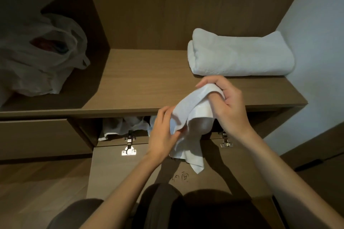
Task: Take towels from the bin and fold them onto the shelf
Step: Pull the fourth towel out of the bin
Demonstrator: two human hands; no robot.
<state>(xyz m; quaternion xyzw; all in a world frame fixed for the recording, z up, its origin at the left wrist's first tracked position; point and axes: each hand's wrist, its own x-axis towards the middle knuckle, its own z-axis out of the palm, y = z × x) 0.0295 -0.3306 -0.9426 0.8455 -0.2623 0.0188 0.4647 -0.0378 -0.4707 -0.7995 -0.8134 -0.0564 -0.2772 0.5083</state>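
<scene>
I find the left hand (163, 132) and right hand (229, 102), fingers (214, 81) curled and pinching a crumpled towel (188, 113) above the front edge of the shelf (139, 83), over the bin (119, 126); I would find two corners and spread it flat before folding beside the folded towel (240, 55) at the right rear corner.

Open room over the shelf (149, 65) at 11 o'clock. A folded towel (240, 54) blocks 2 o'clock. The divider (103, 39) and bag (37, 52) close off 10 o'clock.
</scene>
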